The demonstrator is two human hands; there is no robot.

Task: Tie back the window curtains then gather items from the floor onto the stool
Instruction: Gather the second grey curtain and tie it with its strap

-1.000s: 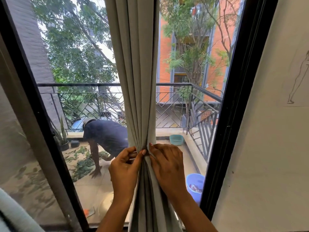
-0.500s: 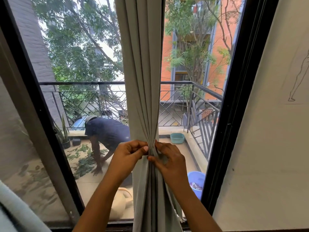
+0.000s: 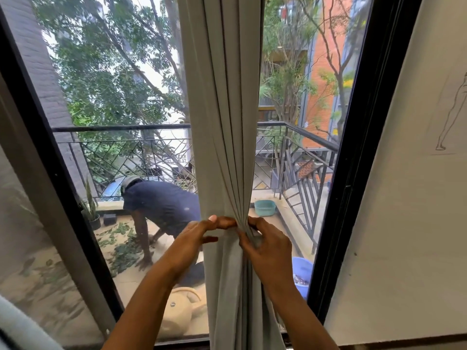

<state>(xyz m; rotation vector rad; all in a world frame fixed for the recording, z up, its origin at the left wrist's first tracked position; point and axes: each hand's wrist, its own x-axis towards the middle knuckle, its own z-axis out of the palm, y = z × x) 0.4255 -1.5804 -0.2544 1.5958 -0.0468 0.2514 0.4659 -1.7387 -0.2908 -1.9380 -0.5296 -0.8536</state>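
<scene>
Midway across the window (image 3: 358, 137), the curtain (image 3: 222, 122) is hanging gathered — left hand (image 3: 193, 242) and right hand (image 3: 270, 248) are both pinching its folds, each grip clamped on cloth. Bunching every pleat tightly before tying is looking wisest.

The curtain (image 3: 222, 97) runs off top and bottom, half hiding the crouching person (image 3: 161, 205)

The curtain (image 3: 222, 109) hung bunched at the middle of the window (image 3: 353, 147), the left hand (image 3: 194, 238) on its left side and the right hand (image 3: 270, 248) on its right. Behind the glass a person (image 3: 161, 205) crouched to the curtain's left, and a bucket (image 3: 302, 274) stood to its right.
</scene>
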